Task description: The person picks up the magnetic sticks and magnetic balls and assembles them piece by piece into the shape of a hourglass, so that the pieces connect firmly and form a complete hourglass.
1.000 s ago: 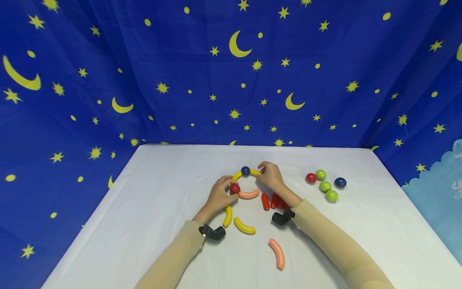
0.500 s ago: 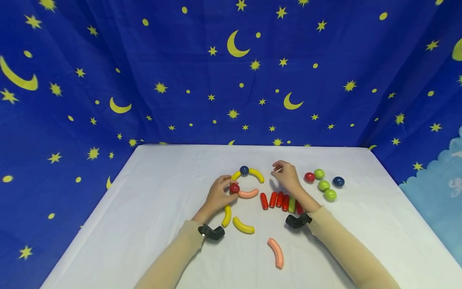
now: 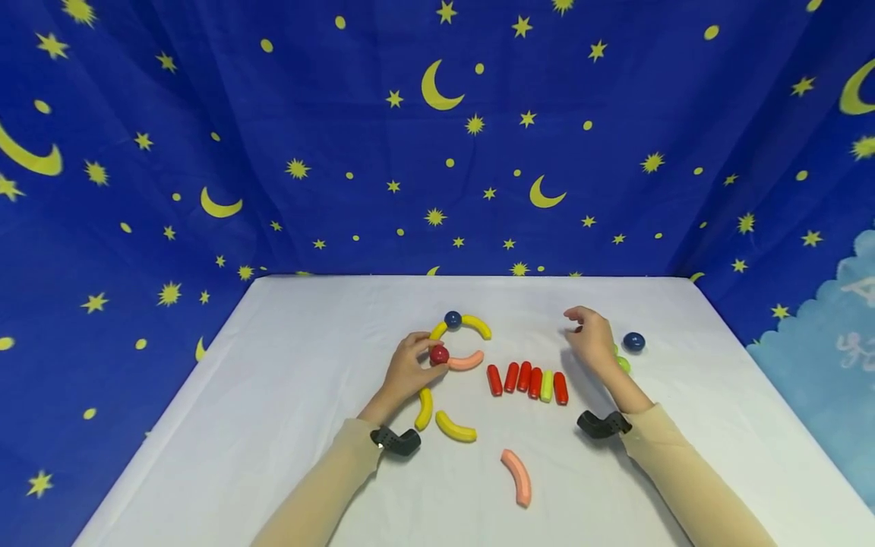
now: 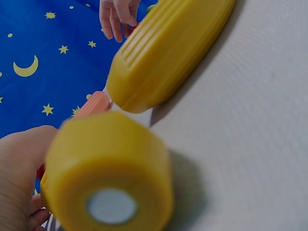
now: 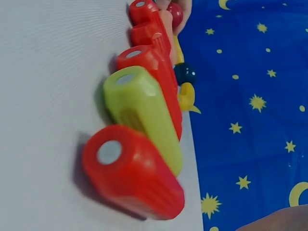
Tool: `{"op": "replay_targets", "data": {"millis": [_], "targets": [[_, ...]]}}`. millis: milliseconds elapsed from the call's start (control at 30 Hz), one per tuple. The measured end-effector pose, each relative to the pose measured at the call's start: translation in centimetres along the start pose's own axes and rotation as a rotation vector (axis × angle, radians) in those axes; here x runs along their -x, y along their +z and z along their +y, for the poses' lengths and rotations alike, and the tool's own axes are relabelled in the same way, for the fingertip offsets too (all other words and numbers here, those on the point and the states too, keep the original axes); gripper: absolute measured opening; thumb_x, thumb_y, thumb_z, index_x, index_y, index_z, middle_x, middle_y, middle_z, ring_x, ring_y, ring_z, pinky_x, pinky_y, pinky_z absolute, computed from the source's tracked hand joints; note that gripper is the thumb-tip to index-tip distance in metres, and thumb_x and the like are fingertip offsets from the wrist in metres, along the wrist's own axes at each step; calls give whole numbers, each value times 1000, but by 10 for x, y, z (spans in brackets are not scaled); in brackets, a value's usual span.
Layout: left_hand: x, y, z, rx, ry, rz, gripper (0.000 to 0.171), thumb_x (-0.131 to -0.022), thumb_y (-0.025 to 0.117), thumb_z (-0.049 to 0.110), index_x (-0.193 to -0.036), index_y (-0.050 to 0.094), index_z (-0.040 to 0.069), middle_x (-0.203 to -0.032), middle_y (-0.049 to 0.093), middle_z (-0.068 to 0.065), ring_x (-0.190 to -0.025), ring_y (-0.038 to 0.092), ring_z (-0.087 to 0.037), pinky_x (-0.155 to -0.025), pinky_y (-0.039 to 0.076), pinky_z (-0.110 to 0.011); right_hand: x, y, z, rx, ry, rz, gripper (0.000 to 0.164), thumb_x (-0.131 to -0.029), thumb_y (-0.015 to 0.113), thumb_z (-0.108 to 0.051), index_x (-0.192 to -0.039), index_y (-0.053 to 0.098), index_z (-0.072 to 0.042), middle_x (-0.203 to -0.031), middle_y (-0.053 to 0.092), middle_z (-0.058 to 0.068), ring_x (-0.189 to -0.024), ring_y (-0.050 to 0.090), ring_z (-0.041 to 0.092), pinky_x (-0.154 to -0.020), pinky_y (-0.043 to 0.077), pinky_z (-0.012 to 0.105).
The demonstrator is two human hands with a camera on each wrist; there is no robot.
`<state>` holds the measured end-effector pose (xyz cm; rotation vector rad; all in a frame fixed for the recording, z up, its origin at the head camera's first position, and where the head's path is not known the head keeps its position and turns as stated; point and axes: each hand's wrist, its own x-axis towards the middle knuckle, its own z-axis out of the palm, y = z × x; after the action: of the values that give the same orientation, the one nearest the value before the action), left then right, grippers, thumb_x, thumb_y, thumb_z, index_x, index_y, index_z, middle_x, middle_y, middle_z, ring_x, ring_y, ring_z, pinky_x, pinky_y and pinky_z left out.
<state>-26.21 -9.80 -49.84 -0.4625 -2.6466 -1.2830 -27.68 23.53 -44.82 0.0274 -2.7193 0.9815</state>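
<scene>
My left hand holds a red ball between thumb and fingers. A pink curved rod meets this ball on its right. Above it, a yellow curved rod, a dark blue ball and another yellow curved rod form an arc. Below the hand, a yellow curved rod extends toward the wrist; its silver end shows in the left wrist view. My right hand, fingers loosely bent with nothing seen between them, hovers at the right, mostly covering green balls.
Several short red rods and one green rod lie in a row between the hands. A loose yellow curved rod and a pink one lie nearer the front. Another blue ball sits right of my right hand.
My right hand has let go of the upper yellow curved rod and moved right, past the red rods, to the loose balls. The left hand keeps its grip on the red ball.
</scene>
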Motion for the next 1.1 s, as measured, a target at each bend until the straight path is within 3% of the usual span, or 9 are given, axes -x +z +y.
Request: {"op": "replay_targets", "data": {"millis": [100,333,567,700,833,1100], "targets": [[-1,2,-2,-4,-8,-5,42,-75,80,25,-113,69,10,-131,54,-15,-123,50,-34,-106,39,-50,1,-1,4,12,-5,-16,38,-76,57,10,-113,61,9,-107,63,30,-85,58,35,-77,48,44],[0,2,-4,12,-21,-1,41,-75,80,24,-112,69,11,-130,55,-14,-123,50,-34,-106,39,-50,4,1,10,26,-14,-70,36,-78,58,10,-113,60,9,-112,62,30,-105,57,42,-90,49,53],[-1,1,-3,14,-27,-9,41,-75,80,25,-112,69,12,-131,54,-14,-123,49,-34,-107,39,-50,7,8,11,-30,-49,-66,37,-79,64,6,-116,59,10,-114,62,30,-108,56,42,-93,49,54],[-1,0,-3,16,-22,-8,40,-75,80,25,-110,69,11,-131,54,-15,-123,50,-34,-106,39,-50,7,15,-2,-142,-75,-56,36,-80,67,3,-115,59,10,-113,63,30,-106,59,41,-92,50,51],[-2,0,-4,8,-6,-1,39,-75,80,25,-110,69,10,-130,55,-15,-122,50,-34,-105,40,-51,6,25,-20,-243,-55,-107,36,-83,67,-2,-116,59,9,-114,63,27,-107,60,39,-93,50,50],[-1,0,-3,-10,6,-12,44,-76,79,28,-116,68,12,-131,56,-16,-124,49,-36,-107,38,-52,5,54,-49,-286,-50,-197,36,-82,69,-4,-115,61,6,-113,65,24,-107,61,36,-93,51,47]]}}
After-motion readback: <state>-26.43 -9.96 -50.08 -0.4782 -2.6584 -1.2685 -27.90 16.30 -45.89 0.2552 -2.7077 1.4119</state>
